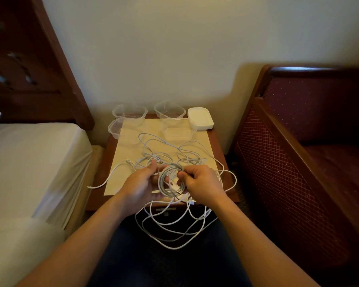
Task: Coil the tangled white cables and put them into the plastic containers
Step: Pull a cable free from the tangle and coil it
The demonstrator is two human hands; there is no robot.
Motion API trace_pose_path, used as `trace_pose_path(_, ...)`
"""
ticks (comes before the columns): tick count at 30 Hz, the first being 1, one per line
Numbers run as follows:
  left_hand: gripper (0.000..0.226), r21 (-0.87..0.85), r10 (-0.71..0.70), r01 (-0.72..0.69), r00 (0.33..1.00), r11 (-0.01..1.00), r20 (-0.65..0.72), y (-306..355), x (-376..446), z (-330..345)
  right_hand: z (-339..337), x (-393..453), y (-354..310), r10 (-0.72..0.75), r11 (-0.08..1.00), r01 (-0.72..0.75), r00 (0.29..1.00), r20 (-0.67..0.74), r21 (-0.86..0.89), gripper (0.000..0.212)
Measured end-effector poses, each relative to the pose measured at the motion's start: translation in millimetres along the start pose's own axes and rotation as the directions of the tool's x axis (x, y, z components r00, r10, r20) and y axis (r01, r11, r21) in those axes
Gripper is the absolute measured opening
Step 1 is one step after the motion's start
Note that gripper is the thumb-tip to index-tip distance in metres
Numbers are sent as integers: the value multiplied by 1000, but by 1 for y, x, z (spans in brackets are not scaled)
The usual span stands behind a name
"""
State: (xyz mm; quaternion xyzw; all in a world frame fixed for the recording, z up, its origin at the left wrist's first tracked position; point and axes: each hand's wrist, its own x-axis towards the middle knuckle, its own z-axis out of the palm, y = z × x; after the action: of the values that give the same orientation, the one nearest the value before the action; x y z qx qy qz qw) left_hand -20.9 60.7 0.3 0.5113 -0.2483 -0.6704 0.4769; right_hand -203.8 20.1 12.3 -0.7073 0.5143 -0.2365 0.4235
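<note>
Held low at centre between left hand and pinching right hand: limp, springy coil, likely best gripped across its loops.

No text, label, brand, number or sign can be read anywhere. The clear containers, the white lids, the paper sheet on the table and the cables show no legible writing.
</note>
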Motion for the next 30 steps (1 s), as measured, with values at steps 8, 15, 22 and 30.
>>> trace_pose_path(8, 22, 459, 302, -282, 953, 842, 30, -6, -4, 10, 2, 4, -1, -23, 998, 20, 998, -51, -56, 27)
trace_pose_path(15, 35, 689, 389, -268, 921, 673, -23, -8, 4, 6, -1, 4, 1, 42, 994, -45, 999, -27, -97, 33)
trace_pose_path(22, 40, 604, 130, -215, 975, 767, 180, 0, 5, -3, -9, 8, 12, 77, 995, -74, 996, 36, -63, 35)
trace_pose_path(30, 40, 670, 295, -286, 950, 685, 103, -9, 15, -7, -5, 14, 16, 104, 990, -114, 988, 117, 83, 33)
